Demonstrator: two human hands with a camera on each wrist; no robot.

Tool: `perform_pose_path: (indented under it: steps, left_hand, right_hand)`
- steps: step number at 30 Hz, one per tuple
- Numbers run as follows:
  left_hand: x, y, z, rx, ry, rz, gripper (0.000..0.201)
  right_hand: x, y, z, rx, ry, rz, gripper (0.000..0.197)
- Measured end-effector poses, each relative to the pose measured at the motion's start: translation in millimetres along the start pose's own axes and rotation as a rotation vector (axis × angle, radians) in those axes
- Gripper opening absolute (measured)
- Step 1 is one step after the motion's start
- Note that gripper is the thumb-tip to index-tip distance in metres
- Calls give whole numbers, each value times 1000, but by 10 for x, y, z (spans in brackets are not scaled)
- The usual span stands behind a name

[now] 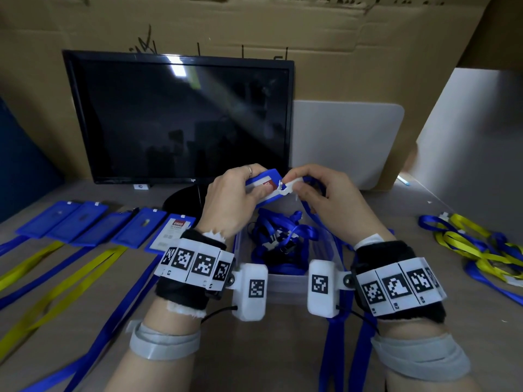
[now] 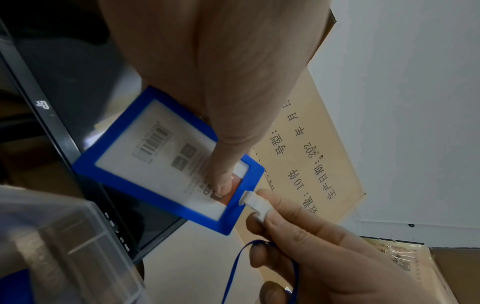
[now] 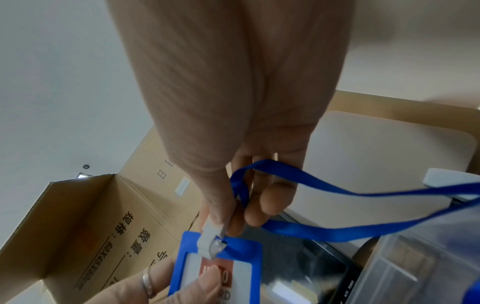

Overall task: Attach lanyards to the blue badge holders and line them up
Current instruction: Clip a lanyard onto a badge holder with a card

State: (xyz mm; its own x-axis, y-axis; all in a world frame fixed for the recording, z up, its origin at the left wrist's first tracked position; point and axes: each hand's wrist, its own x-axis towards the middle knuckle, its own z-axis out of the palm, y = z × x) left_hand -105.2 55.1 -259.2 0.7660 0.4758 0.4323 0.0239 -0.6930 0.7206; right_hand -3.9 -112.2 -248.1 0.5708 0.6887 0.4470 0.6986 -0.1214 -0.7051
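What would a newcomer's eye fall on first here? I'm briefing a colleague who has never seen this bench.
First the two hands raised over the clear bin: the left hand holds a blue badge holder while the right hand pinches a white lanyard clip at its top edge. Next, the row of blue badge holders lying at the left with blue and yellow lanyards trailing toward the viewer, and the dark monitor behind.
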Motion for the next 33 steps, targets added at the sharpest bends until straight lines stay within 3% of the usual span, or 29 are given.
perform_pose_path:
  steps: [11,22,33]
  left_hand:
    - [5,-39,-54,36,2,-22,14]
    - [-34,71,-48,207,33,14,14]
    - [-47,103,-7,207,21,22,16]
  right_hand:
    - [11,34,-9,35,99,83,18]
    - [21,-36,-22,14,170,35,14]
    - [8,-81,17,24,128,3,14]
